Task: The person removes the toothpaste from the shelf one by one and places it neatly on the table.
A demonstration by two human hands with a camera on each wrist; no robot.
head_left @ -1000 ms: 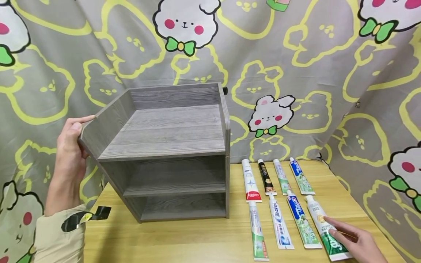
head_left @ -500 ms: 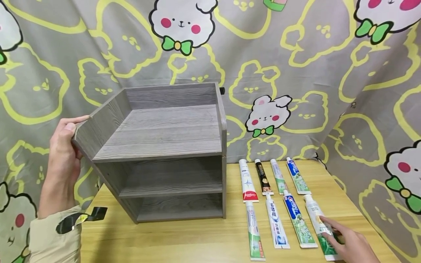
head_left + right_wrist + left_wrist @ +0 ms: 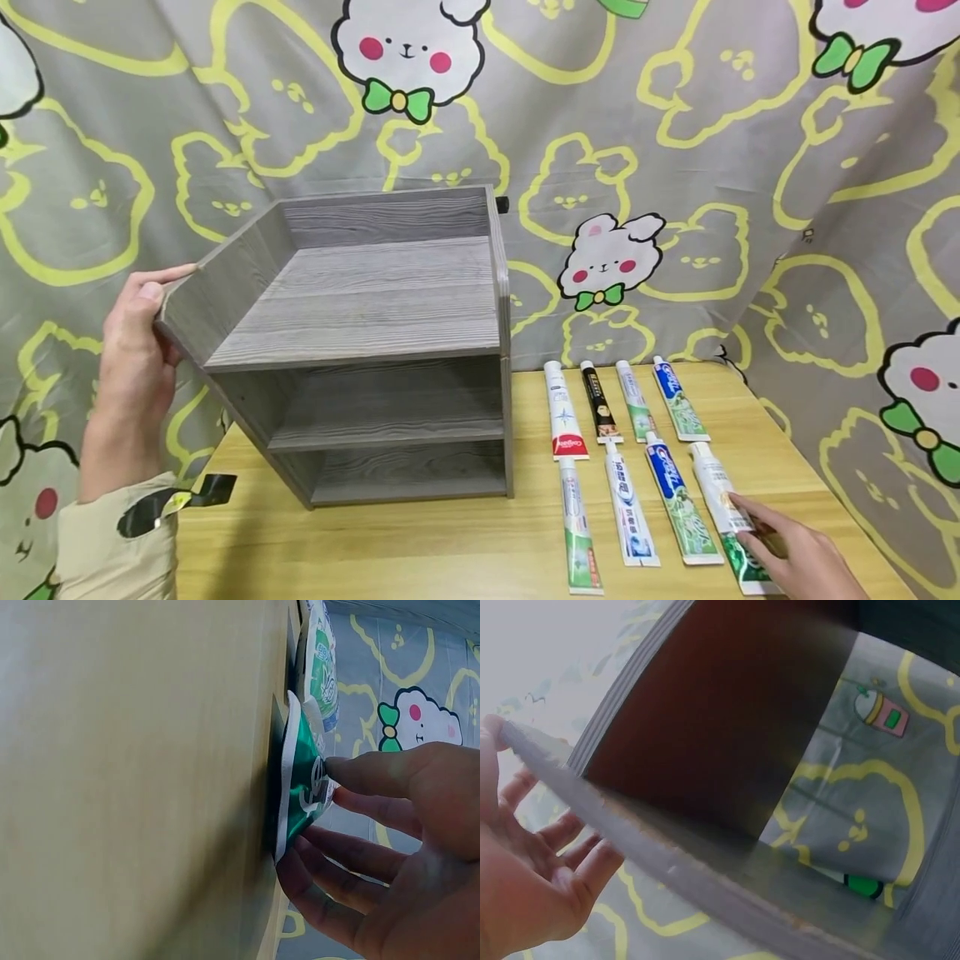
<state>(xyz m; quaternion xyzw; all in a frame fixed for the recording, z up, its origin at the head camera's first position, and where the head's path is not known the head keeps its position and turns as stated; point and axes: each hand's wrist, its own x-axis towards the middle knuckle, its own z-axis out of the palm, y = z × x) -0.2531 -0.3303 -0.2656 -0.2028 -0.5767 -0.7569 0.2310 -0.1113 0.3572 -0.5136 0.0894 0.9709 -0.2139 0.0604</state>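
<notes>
A grey wood-grain shelf with two open compartments and a walled top stands on the left of the table. My left hand grips the upper front corner of its left side panel; the left wrist view shows the thumb at the panel's edge and the fingers beyond it. At the front right, my right hand holds a white-and-green toothpaste tube by its sides near the crimped end. In the right wrist view, thumb and fingers sit either side of the tube's green part, low over the tabletop.
Several other toothpaste tubes lie in two rows, among them a red-and-white one, a black one and a blue-and-green one. A patterned curtain hangs behind the wooden table.
The view has shifted slightly, moving the scene a little left in the frame. My right hand has closed in on the white-and-green toothpaste tube; the left hand keeps its grip on the shelf.
</notes>
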